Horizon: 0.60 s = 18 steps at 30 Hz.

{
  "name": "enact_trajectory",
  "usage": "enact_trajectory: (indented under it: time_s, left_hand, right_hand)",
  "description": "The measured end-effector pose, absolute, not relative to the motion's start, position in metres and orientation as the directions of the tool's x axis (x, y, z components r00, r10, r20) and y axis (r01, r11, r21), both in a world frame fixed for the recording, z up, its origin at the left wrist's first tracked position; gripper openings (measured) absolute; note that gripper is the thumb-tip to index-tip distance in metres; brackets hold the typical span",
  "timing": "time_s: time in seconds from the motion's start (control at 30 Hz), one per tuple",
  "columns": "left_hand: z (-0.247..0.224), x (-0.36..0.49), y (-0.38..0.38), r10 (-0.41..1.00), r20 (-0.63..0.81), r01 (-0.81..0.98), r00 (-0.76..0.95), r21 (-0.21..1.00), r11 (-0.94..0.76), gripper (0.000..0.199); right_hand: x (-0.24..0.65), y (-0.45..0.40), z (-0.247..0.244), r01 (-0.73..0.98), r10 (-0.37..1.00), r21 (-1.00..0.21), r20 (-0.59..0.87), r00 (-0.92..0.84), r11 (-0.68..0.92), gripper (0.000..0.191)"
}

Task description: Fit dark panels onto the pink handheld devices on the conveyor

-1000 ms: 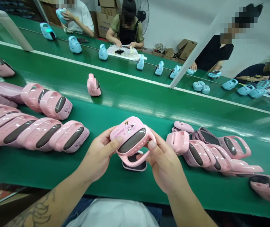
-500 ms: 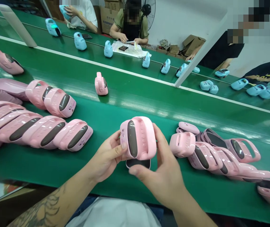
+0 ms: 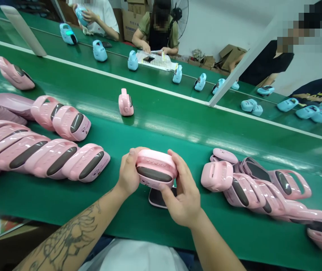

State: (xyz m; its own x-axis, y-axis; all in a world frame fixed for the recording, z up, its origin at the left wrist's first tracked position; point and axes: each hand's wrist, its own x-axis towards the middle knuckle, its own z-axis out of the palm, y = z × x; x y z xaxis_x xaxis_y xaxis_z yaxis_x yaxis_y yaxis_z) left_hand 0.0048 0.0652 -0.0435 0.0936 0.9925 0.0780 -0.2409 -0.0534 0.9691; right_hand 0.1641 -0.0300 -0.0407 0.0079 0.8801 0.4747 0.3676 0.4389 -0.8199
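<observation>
Between my two hands is a pink plastic housing (image 3: pixel 155 165) with a handle and a dark oval window, held above the green bench. My left hand (image 3: pixel 129 171) grips its left end, fingers wrapped behind it. On the right end, my right hand (image 3: pixel 183 190) has the thumb at the lower front edge and the fingers over the side. Partly hidden beneath the housing, a dark flat panel with a pink rim (image 3: pixel 158 197) lies on the bench. Left of my hands stands a row of similar pink housings (image 3: pixel 86 163).
More pink housings (image 3: pixel 245 190) lie in a row to the right. Stacked pink shells (image 3: pixel 11 103) sit at far left. One pink unit (image 3: pixel 125 103) stands on the conveyor belt (image 3: pixel 93 90). Beyond a white rail, light-blue units (image 3: pixel 100 51) stand before several people.
The housing in my hands has turned, its dark window going from upright to lying sideways, and come slightly lower. Units on the belts have shifted a little to the right.
</observation>
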Motion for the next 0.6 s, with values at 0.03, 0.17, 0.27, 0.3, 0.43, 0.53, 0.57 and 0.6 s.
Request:
enact_trajectory:
  time_s: [0.03, 0.17, 0.27, 0.3, 0.43, 0.53, 0.57, 0.6]
  left_hand:
    - [-0.042, 0.012, 0.065, 0.993, 0.116, -0.200, 0.016, 0.973, -0.111, 0.074]
    - [-0.043, 0.041, 0.066, 0.929, 0.307, -0.045, -0.207, 0.946, -0.322, 0.073]
    - [-0.046, 0.054, 0.077, 0.928, 0.230, -0.053, -0.292, 0.965, -0.256, 0.078]
    - [-0.046, 0.056, 0.081, 0.932, 0.182, -0.071, -0.315, 0.974, -0.215, 0.079]
    - [-0.041, 0.063, 0.089, 0.934, 0.031, -0.159, -0.356, 0.983, -0.093, 0.084]
    - [-0.038, 0.070, 0.082, 0.933, 0.098, -0.139, -0.345, 0.978, -0.154, 0.085]
    - [-0.037, 0.073, 0.079, 0.931, 0.193, -0.103, -0.311, 0.966, -0.235, 0.085]
    - [-0.037, 0.076, 0.076, 0.910, 0.315, -0.053, -0.268, 0.939, -0.341, 0.084]
  right_hand:
    - [0.164, -0.022, -0.045, 0.371, 0.874, -0.823, 0.483, 0.056, 0.431, 0.071]
    - [0.165, 0.017, -0.060, 0.373, 0.723, -0.829, 0.550, 0.417, 0.415, 0.061]
    - [0.172, 0.039, -0.059, 0.372, 0.682, -0.824, 0.564, 0.466, 0.428, 0.066]
    - [0.174, 0.042, -0.057, 0.361, 0.699, -0.829, 0.557, 0.449, 0.428, 0.067]
    - [0.183, 0.046, -0.046, 0.347, 0.747, -0.839, 0.536, 0.393, 0.419, 0.073]
    - [0.190, 0.050, -0.043, 0.341, 0.730, -0.855, 0.513, 0.451, 0.391, 0.081]
    - [0.192, 0.053, -0.043, 0.339, 0.716, -0.860, 0.506, 0.480, 0.381, 0.083]
    - [0.193, 0.057, -0.042, 0.335, 0.703, -0.866, 0.498, 0.508, 0.371, 0.085]
